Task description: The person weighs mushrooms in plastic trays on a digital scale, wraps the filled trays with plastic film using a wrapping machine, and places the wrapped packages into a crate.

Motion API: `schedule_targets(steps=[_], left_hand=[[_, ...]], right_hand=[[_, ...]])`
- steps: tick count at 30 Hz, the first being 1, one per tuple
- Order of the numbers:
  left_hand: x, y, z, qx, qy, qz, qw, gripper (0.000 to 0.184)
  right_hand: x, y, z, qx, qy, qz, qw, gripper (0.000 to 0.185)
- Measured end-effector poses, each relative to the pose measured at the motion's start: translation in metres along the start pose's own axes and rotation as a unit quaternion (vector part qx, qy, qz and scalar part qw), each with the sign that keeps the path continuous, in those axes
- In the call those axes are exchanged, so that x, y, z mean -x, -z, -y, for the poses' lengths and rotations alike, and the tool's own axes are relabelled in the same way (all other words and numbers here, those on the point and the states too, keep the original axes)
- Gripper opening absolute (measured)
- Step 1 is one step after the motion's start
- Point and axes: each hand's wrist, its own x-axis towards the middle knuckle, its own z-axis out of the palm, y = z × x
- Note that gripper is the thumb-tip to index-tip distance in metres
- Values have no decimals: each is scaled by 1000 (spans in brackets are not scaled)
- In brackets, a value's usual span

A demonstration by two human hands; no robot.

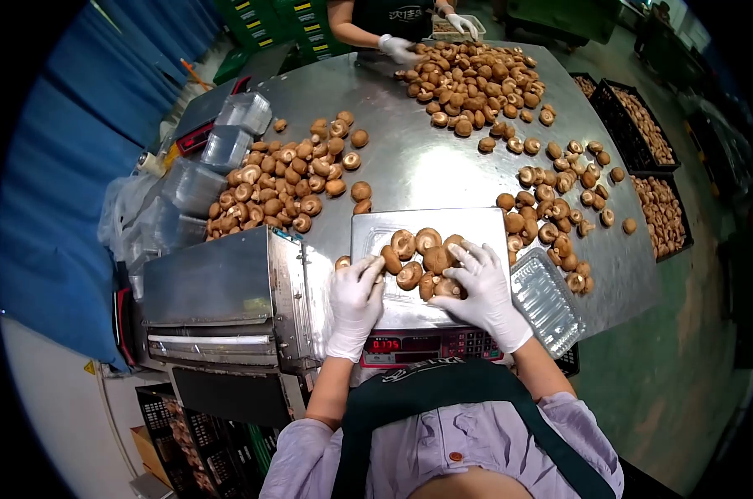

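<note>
Both my hands wear white gloves over a metal weighing scale with a red lit display. Several brown mushrooms lie grouped on a clear tray on its plate. My left hand is at the left side of the group, its fingertips closed at a mushroom. My right hand spreads its fingers over the right side, thumb and fingertips touching mushrooms there. Whether it grips one cannot be made out. Right of the scale lies an empty clear plastic tray.
Mushroom piles lie left, right and at the far side of the steel table. A co-worker's gloved hands are at the far pile. Stacked clear trays and a metal machine stand left. Crates of mushrooms stand right.
</note>
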Motion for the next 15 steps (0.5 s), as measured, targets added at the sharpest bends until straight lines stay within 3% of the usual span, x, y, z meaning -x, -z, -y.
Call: schedule_targets(steps=[1, 6, 8, 9, 12, 14, 15], left_hand=[[-3, -1, -3, 45, 10, 42, 998, 40], [-6, 2, -6, 201, 23, 57, 978, 36], [-3, 3, -4, 285, 167, 68, 942, 36], [-3, 3, -2, 285, 168, 68, 941, 36], [-4, -1, 2, 121, 68, -20, 990, 34], [-8, 1, -5, 148, 79, -3, 986, 37], [-12, 2, -8, 156, 38, 11, 987, 39]], right_hand=[[1, -2, 8, 19, -10, 17, 1000, 52], [6, -25, 16, 18, -31, -28, 999, 45], [7, -25, 14, -3, -35, -37, 999, 41], [6, -20, 13, -52, -30, -39, 997, 38], [8, -2, 9, -129, -42, -15, 991, 37], [10, 6, 8, -289, -162, 17, 943, 39], [10, 9, 6, -294, -160, 25, 942, 42]])
